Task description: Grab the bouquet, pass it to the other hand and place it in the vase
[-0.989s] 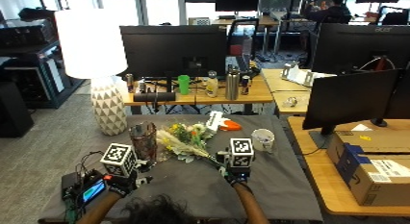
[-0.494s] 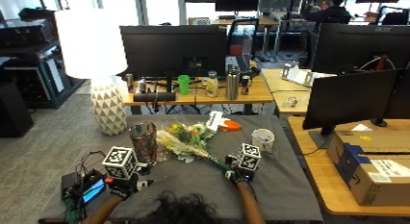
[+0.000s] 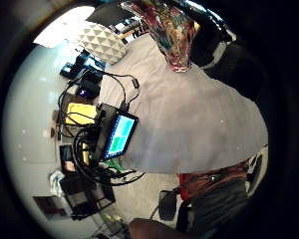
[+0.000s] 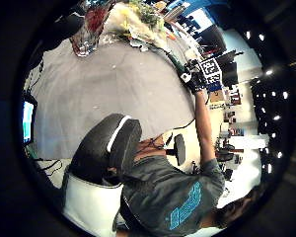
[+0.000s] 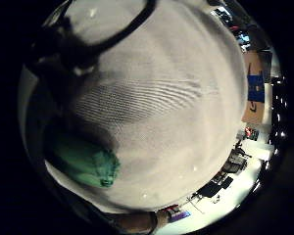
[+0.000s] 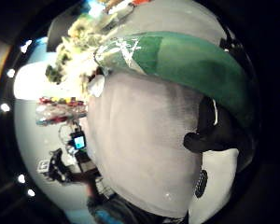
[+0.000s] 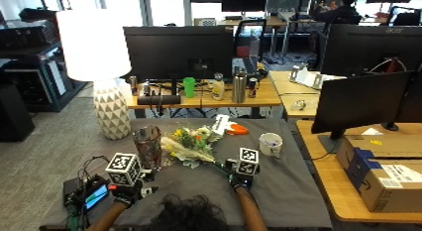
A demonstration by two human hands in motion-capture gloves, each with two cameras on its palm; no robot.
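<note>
Right hand (image 7: pixel 240 180) low at the bouquet (image 7: pixel 191 146) stem end, fingers curled round the stem, left hand (image 7: pixel 127 191) well apart from it, holding nothing

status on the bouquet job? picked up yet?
Nothing finished yet. The bouquet lies on the grey cloth beside the empty vase. In hand: right hand at its green-wrapped stem end, grasp unclear. Left hand holds nothing. Left: lift, hand-over, placing in vase.

Right hand (image 7: pixel 241 180) fingers hidden under marker; bouquet (image 7: pixel 192 147) stem end hidden by it. Vase (image 3: pixel 167 31) top cut off.
</note>
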